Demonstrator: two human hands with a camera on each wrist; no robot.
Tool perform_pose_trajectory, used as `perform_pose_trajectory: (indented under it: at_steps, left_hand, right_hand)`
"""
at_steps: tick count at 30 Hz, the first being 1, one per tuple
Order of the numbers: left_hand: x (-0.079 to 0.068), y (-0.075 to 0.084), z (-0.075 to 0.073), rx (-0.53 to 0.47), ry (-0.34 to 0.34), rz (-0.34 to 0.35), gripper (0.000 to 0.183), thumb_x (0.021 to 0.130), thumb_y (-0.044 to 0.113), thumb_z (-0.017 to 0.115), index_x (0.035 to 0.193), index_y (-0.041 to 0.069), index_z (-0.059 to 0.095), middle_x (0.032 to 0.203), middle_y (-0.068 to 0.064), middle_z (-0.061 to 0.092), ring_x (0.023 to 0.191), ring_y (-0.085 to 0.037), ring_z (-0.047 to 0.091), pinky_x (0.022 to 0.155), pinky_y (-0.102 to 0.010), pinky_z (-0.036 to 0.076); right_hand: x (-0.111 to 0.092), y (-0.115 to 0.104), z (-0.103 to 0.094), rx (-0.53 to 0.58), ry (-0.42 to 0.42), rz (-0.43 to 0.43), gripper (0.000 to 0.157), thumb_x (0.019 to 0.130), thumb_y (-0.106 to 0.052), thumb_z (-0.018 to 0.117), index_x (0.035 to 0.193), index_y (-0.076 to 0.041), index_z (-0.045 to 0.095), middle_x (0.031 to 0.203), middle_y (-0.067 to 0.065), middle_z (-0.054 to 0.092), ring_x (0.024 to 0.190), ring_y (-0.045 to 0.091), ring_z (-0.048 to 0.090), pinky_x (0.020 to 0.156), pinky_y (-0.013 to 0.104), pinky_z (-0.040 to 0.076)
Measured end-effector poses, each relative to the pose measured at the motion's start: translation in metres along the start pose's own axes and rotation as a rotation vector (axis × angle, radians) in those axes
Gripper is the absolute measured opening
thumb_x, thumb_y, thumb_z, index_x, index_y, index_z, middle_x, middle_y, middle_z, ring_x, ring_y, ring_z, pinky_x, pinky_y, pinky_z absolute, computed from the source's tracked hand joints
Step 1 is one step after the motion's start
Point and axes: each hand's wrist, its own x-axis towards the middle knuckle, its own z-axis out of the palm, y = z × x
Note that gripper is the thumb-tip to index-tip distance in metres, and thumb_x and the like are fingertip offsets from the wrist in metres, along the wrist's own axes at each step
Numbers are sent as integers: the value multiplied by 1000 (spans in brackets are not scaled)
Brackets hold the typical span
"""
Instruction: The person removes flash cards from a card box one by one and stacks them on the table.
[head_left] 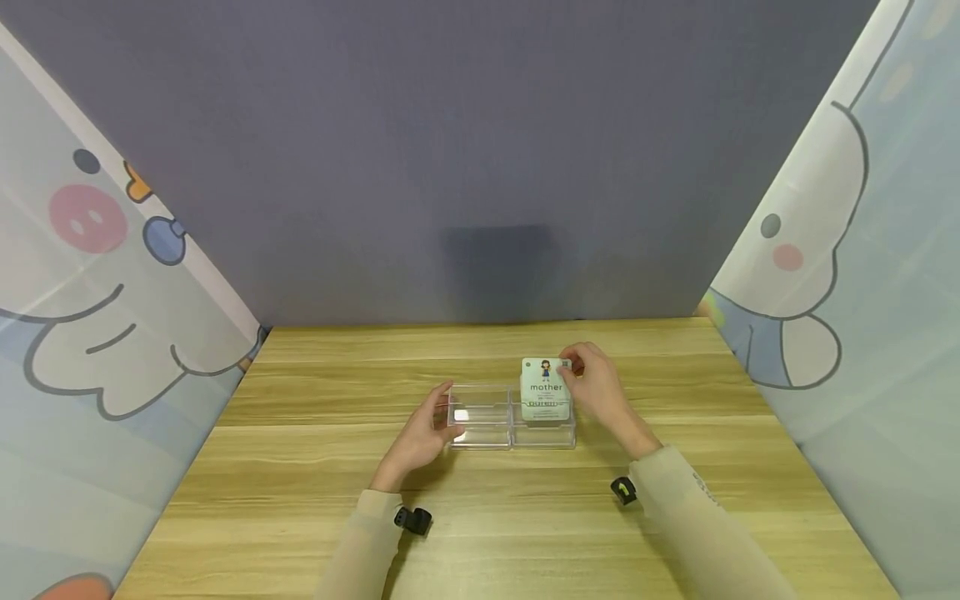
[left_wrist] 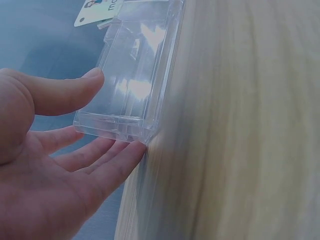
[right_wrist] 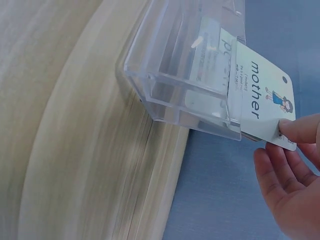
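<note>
A clear plastic card holder (head_left: 480, 417) with several compartments stands on the table. My left hand (head_left: 420, 433) holds its left end, the thumb (left_wrist: 92, 82) along one side and the fingertips (left_wrist: 135, 148) at the end wall. In the holder's back right compartment stands a pale green word card (head_left: 546, 387) reading "mother", with a picture of a small figure; it rises above the rim. A second printed card (right_wrist: 212, 60) sits lower, partly covered by it. My right hand (head_left: 596, 383) pinches the "mother" card's upper right corner between thumb and fingers.
The wooden table (head_left: 300, 467) reaches back to a dark grey wall panel (head_left: 480, 150). Curtains with cartoon animals hang at the left (head_left: 90, 333) and right (head_left: 862, 250). Small black devices are worn at the left (head_left: 414, 521) and right (head_left: 623, 491) wrists.
</note>
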Motion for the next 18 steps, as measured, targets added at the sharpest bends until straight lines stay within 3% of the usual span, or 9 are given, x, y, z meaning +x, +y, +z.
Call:
perform_pose_trajectory:
  at_steps: [18]
  left_hand:
    - [0,1,0,-15,2,-1,77,95,7,71,159,7,29,148,-26,45,133,-45,47,107,-58,45]
  right_hand:
    - [2,-5,0,83,19,60,15,91,3,71,106,1,68,99,14,62,91,27,62,78,39,56]
